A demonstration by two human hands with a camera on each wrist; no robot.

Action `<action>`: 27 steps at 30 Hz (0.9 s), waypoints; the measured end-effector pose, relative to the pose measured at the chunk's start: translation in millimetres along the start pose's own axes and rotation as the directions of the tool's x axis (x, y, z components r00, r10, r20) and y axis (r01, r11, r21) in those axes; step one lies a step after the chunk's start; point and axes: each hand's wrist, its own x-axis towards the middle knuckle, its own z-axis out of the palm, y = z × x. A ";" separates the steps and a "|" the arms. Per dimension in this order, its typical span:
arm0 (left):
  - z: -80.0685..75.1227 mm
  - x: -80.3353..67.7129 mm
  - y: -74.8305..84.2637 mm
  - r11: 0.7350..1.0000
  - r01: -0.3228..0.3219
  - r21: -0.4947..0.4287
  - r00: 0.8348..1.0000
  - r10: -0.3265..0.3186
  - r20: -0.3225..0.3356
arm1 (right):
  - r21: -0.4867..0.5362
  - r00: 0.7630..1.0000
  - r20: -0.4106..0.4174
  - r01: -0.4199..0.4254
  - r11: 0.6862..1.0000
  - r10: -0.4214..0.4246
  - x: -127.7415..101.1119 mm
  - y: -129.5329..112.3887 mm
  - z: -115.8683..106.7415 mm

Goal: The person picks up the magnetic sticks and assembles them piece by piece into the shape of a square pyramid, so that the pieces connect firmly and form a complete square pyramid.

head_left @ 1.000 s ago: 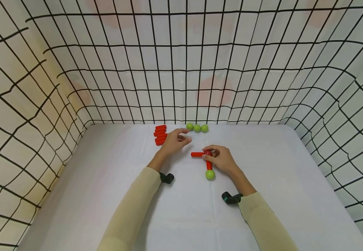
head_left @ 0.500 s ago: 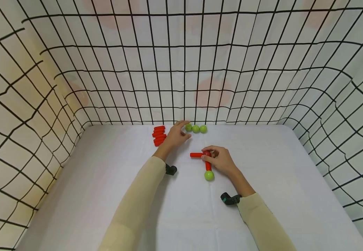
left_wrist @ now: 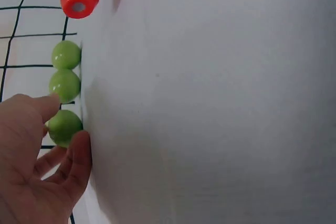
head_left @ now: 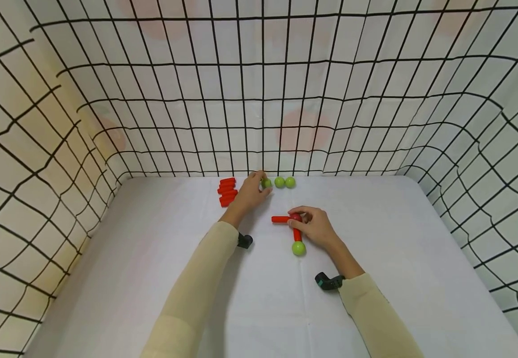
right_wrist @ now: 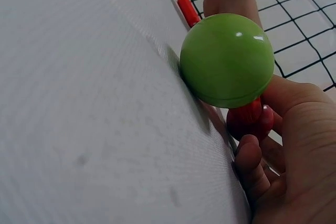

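My left hand [head_left: 261,185] reaches to the back wall and pinches the leftmost green ball [head_left: 266,183] of a row of three. In the left wrist view my forefinger and thumb [left_wrist: 79,156] close on either side of that ball [left_wrist: 64,127]. The other two green balls [head_left: 285,182] lie beside it. My right hand [head_left: 298,222] grips a red ball [head_left: 296,217] that joins two red sticks. One stick [head_left: 280,219] points left. The other [head_left: 297,234] points toward me and ends in a green ball [head_left: 299,248], which looms large in the right wrist view [right_wrist: 227,60].
A small pile of red sticks [head_left: 227,191] lies at the back, just left of my left hand. The white table [head_left: 151,278] is enclosed on three sides by a white cloth wall with a black grid [head_left: 259,99].
My left hand has moved away from me toward the back wall and its fingers have closed on the leftmost green ball. The right hand and the red-stick piece have stayed in place.
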 end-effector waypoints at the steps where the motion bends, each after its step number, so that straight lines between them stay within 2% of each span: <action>1: 0.0 -0.8 1.3 1.000 0.021 0.005 1.000 -0.021 -0.015 | 0.003 1.000 0.003 0.000 1.000 0.000 -0.2 -0.1 0.6; 4: 1.2 -3.3 4.4 0.996 0.090 0.027 0.995 -0.088 -0.051 | 0.003 1.000 0.011 -0.006 1.000 0.006 -1.2 -0.2 2.6; 7: 2.2 -5.7 5.5 0.988 0.133 0.074 0.990 -0.128 -0.063 | -0.001 1.000 0.016 -0.007 1.000 0.007 -1.8 -0.8 3.9; 9: 1.7 -7.8 5.5 0.986 0.136 0.095 0.990 -0.131 -0.051 | -0.006 1.000 0.011 -0.005 1.000 0.005 -1.6 -1.3 4.1; 12: -0.6 -11.7 3.0 0.989 0.101 0.107 0.995 -0.098 -0.036 | -0.008 1.000 0.009 -0.002 1.000 0.002 -1.2 -2.8 3.5; 16: -4.8 -20.2 -2.8 0.999 0.046 -0.009 0.999 -0.046 -0.022 | -0.012 1.000 0.014 -0.008 1.000 0.008 -1.8 -5.3 1.6; 20: -7.5 -31.2 -9.8 0.986 0.022 -0.164 1.000 -0.023 -0.008 | -0.017 1.000 0.007 -0.019 1.000 0.020 -3.0 -6.2 -1.0; 27: -14.6 -54.6 -21.2 0.966 -0.038 -0.257 0.999 0.040 0.003 | -0.015 1.000 0.003 0.000 1.000 0.000 -2.3 -5.0 -2.6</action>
